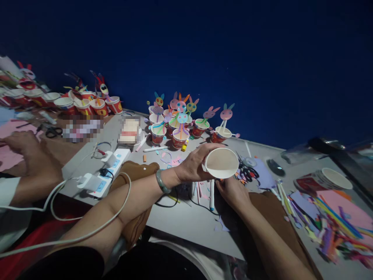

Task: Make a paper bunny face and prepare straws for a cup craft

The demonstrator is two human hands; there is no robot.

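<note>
A white-lined paper cup point(222, 163) is tilted so that its open mouth faces me. My left hand point(194, 165), with a green bangle on its wrist, is wrapped round the cup's left side. Just below the cup is my right hand point(234, 194), its fingers curled and partly hidden by the rim. What those fingers hold, if anything, is hidden. A white marker point(212, 195) lies on the table beside the right fingertips. Behind the cup stand several finished cups with paper rabbit heads, including a blue-headed one point(181, 138).
A white power strip point(112, 173) and a looped white cable point(128, 194) lie left. Black-handled scissors point(249, 173), another paper cup point(323, 181) and coloured craft strips point(338, 217) are at right. A co-worker's hand point(25, 147) rests on pink paper at far left.
</note>
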